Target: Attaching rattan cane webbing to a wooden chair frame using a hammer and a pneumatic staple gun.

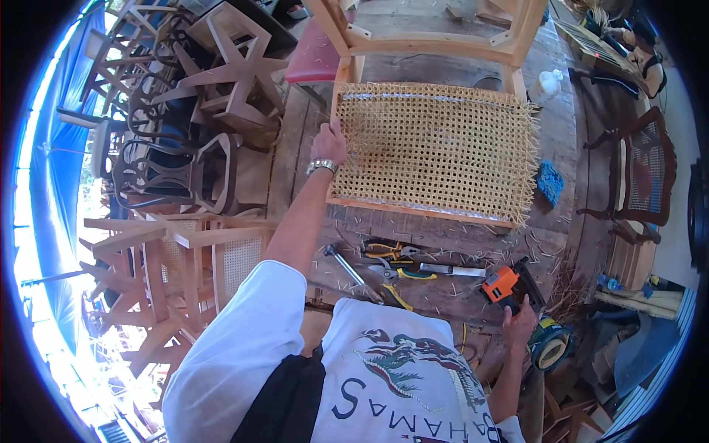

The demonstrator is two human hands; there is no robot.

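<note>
A wooden chair frame (443, 46) lies on the workbench with a woven cane seat panel (443, 148) across it. Loose cane ends stick out along the panel's sides. My left hand (330, 143), a metal watch on its wrist, is closed at the left edge of the seat, its fingertips partly hidden. At the lower right, my right hand (520, 322) grips an orange and black staple gun (504, 284), which rests at the bench. Between my hands lie a hammer (353, 272), yellow-handled pruning shears (402, 273), pliers (391, 249) and a chisel (458, 270).
Right of the seat are a blue cloth-like bundle (549, 183) and a white bottle (546, 86). Cane scraps litter the bench (480, 240). A red-topped stool (313, 55) and stacked chair frames (236, 74) crowd the left. A dark cane-backed chair (646, 170) and another person (646, 59) are at right.
</note>
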